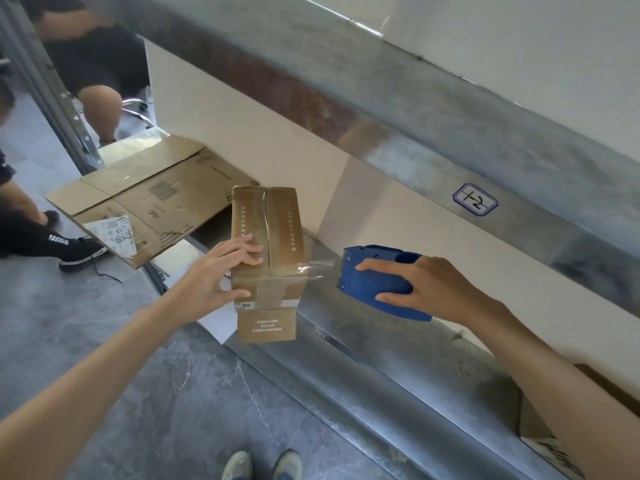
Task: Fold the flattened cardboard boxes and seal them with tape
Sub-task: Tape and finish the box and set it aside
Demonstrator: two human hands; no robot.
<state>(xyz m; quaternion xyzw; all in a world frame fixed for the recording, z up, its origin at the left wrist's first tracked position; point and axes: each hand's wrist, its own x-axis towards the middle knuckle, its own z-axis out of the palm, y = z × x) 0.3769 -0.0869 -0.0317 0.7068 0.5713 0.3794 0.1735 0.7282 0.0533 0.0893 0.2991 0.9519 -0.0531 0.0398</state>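
metal shelf [381, 375] | box [280, 223] lengthwise away | left hand [221, 268] grips it | right hand [426, 285] grips dispenser [374, 282]

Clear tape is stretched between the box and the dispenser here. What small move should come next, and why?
Probably tilt the tape dispenser in the right hand to cut the tape, which stretches from the right edge of the box. The left hand holds the box steady, so the loose end could then be pressed down.

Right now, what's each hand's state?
Left hand: holds the small cardboard box, fingers on top, thumb on its near side.
Right hand: grips the blue tape dispenser, tape stretched to the box.
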